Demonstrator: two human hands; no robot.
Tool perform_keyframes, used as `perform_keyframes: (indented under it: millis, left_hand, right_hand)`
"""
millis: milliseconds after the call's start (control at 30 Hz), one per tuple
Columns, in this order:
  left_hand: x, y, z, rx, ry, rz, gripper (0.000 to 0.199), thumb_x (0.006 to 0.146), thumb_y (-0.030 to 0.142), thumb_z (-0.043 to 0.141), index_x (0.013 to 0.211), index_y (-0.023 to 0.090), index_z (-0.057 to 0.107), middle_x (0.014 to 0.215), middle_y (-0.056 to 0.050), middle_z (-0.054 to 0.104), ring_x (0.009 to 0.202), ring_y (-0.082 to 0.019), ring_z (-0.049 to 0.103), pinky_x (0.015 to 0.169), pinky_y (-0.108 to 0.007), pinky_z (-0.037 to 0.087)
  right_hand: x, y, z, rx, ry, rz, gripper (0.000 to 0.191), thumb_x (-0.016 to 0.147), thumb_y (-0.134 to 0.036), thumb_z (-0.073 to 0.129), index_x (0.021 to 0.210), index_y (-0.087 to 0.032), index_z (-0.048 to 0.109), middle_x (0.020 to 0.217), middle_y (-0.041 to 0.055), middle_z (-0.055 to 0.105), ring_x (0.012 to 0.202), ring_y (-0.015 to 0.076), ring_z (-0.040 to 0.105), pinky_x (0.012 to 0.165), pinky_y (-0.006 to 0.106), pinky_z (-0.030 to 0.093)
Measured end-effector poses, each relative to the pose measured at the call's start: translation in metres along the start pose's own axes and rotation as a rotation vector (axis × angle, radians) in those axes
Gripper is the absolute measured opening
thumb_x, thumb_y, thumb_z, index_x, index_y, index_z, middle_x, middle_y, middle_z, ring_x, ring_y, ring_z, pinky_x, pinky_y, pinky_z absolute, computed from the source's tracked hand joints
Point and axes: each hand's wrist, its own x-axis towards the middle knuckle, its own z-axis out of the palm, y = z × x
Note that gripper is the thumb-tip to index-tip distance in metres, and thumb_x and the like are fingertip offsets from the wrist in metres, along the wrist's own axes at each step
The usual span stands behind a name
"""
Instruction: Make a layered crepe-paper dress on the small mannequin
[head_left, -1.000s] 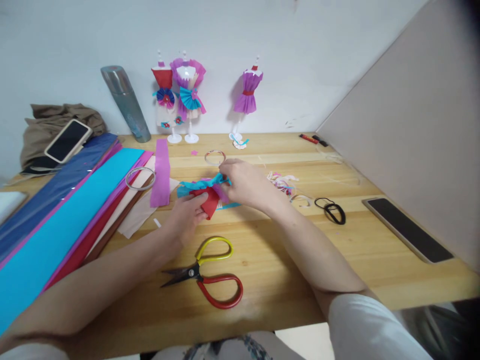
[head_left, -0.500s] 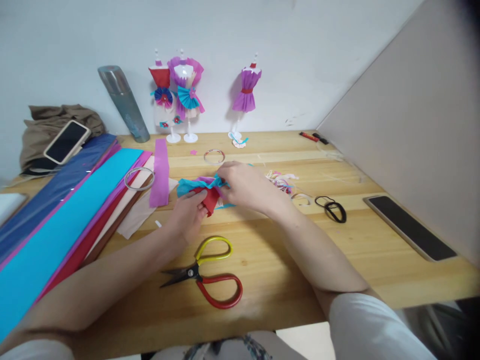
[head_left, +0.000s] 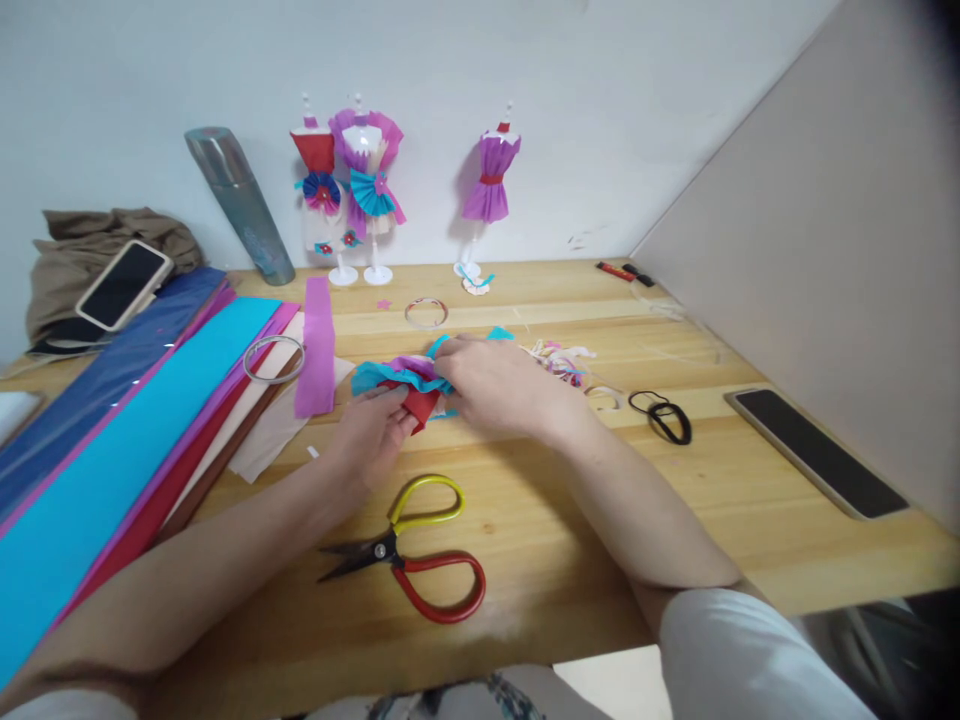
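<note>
A gathered bundle of blue, purple and red crepe paper [head_left: 420,402] is between my hands over the wooden table. My left hand [head_left: 373,432] is closed on its lower left side, thumb on top at the red part. From the right, my right hand [head_left: 495,385] pinches the blue ruffle, its fingertips partly hidden by the paper and the hand itself. Nearer to me lie scissors [head_left: 382,550] with one yellow and one red handle, blades apart and pointing left.
Crepe paper sheets [head_left: 135,430] and a tape roll [head_left: 274,360] cover the left side. Dressed mini mannequins [head_left: 491,180] and a bottle [head_left: 244,205] stand at the wall. Scraps [head_left: 562,365], a black band [head_left: 670,422] and a phone [head_left: 817,452] lie to the right.
The blue ruffle has spread a little between my hands, and a blue end now shows beyond my right hand. My right hand has turned slightly. The whole view has shifted slightly.
</note>
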Motion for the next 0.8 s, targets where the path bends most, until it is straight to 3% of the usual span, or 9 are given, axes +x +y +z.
perform_keyframes:
  millis: [300,467,600,800]
  left_hand:
    - [0.008,-0.002,-0.008,0.026,-0.069,-0.008,0.019,0.067,0.002,0.07,0.072,0.018,0.062,0.079,-0.004,0.074,0.088,-0.02,0.072,0.081,-0.03,0.054]
    - [0.01,-0.004,-0.012,0.028,-0.087,-0.003,0.019,0.066,0.001,0.069,0.073,0.017,0.063,0.074,-0.003,0.071,0.075,-0.018,0.069,0.079,-0.032,0.055]
    - [0.009,-0.005,-0.013,0.026,-0.095,-0.007,0.017,0.066,0.003,0.071,0.07,0.016,0.062,0.072,-0.002,0.068,0.07,-0.015,0.066,0.075,-0.029,0.055]
    - [0.006,-0.005,-0.011,0.009,-0.06,0.021,0.019,0.063,0.004,0.073,0.066,0.017,0.06,0.069,-0.001,0.067,0.068,-0.015,0.065,0.069,-0.028,0.053]
  right_hand:
    - [0.0,-0.006,0.003,-0.078,-0.033,-0.045,0.029,0.087,-0.003,0.053,0.103,-0.012,0.075,0.112,0.0183,0.073,0.103,0.0309,0.068,0.074,0.034,0.049]
    - [-0.006,0.001,0.005,-0.078,-0.078,-0.076,0.032,0.088,0.004,0.051,0.104,-0.012,0.074,0.114,0.0165,0.073,0.104,0.0288,0.068,0.076,0.033,0.049]
    - [-0.01,0.008,0.001,-0.04,-0.01,-0.085,0.028,0.097,-0.004,0.049,0.099,-0.017,0.073,0.107,0.0122,0.073,0.099,0.025,0.068,0.077,0.031,0.049]
    - [-0.003,0.006,0.002,-0.026,0.147,-0.126,0.026,0.104,-0.016,0.046,0.11,-0.017,0.072,0.121,0.0127,0.067,0.119,0.0274,0.063,0.091,0.034,0.052]
